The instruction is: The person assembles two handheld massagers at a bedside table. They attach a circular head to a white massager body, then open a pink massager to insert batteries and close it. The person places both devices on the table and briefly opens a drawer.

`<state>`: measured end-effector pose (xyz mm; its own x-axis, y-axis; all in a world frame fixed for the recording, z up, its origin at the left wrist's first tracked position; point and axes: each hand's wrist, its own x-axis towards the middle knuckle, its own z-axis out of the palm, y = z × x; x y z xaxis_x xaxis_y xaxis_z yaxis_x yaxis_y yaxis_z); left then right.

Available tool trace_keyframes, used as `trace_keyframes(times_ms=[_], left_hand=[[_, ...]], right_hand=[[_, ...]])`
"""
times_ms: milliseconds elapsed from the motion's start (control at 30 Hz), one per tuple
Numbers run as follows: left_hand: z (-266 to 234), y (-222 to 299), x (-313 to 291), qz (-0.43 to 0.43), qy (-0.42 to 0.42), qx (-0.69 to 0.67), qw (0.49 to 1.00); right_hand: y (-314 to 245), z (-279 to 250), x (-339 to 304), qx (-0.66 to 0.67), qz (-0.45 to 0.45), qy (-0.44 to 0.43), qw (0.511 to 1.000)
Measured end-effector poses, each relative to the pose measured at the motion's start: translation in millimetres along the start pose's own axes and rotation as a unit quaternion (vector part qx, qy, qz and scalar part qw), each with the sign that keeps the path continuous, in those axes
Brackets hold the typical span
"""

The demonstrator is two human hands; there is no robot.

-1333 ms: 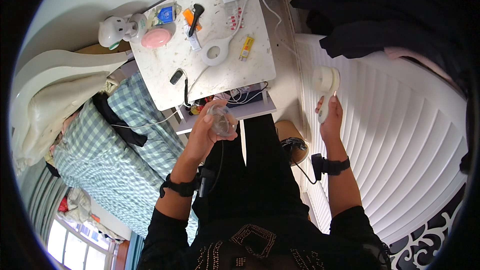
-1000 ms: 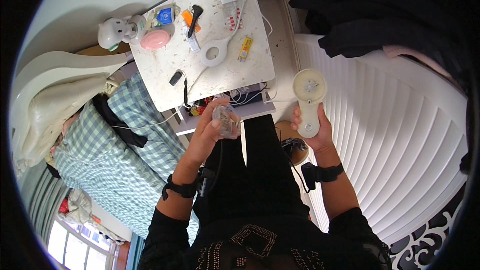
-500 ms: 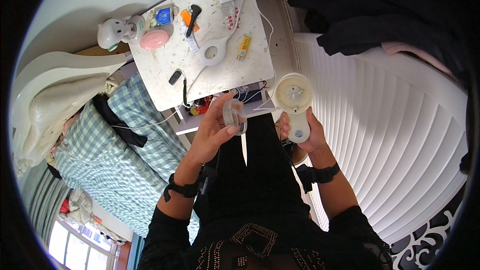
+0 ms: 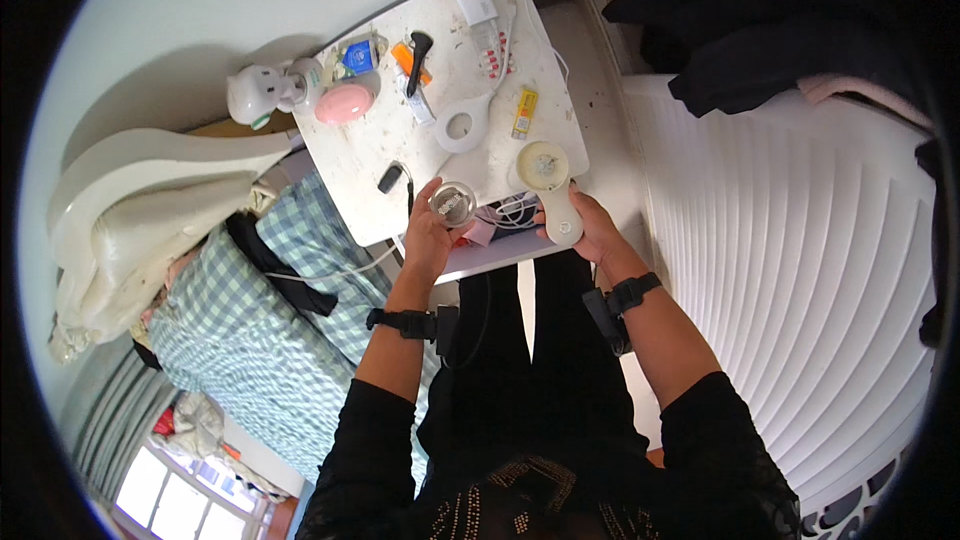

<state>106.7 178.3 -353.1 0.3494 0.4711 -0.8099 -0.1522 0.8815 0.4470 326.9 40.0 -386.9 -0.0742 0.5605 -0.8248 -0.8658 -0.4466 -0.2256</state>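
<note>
In my right hand [image 4: 596, 226] is a whitish fabric shaver [image 4: 565, 225], gripped by its handle. Its round head faces up, uncovered, with a small pale part at the centre of the cup. My left hand [image 4: 428, 240] holds a clear round cap [image 4: 453, 204] with a metallic-looking disc inside, fingers curled about its rim. The cap and the shaver are apart, both over the near edge of the white table [image 4: 340, 210]. On the tabletop beyond them lie a white ring-shaped piece [image 4: 445, 138] and a yellow packet [image 4: 524, 113].
Below the tabletop, an open drawer [image 4: 482, 262] holds cables and small items. The table also bears a black razor-shaped tool [image 4: 416, 65], a pink oval object [image 4: 344, 102], a white animal-shaped bottle [image 4: 254, 96] and a white charger [image 4: 477, 6]. A checked bed [image 4: 230, 360] stands left, a white slatted panel [image 4: 760, 270] right.
Both hands have moved forward toward the table with the shaver and the cap. The cap has turned so its round face shows. The whole view has shifted slightly.
</note>
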Motion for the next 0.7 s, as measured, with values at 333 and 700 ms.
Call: trace_keyframes(times_ms=[333,700], left_hand=[[-49,26,60,0.103,0.058,0.195,0.974],[-50,-38,-8,0.224,0.04,0.51,0.83]], right_hand=[[44,8,70,-0.136,-0.13,0.076,0.979],[80,22,55,-0.384,-0.384,0.342,0.767]])
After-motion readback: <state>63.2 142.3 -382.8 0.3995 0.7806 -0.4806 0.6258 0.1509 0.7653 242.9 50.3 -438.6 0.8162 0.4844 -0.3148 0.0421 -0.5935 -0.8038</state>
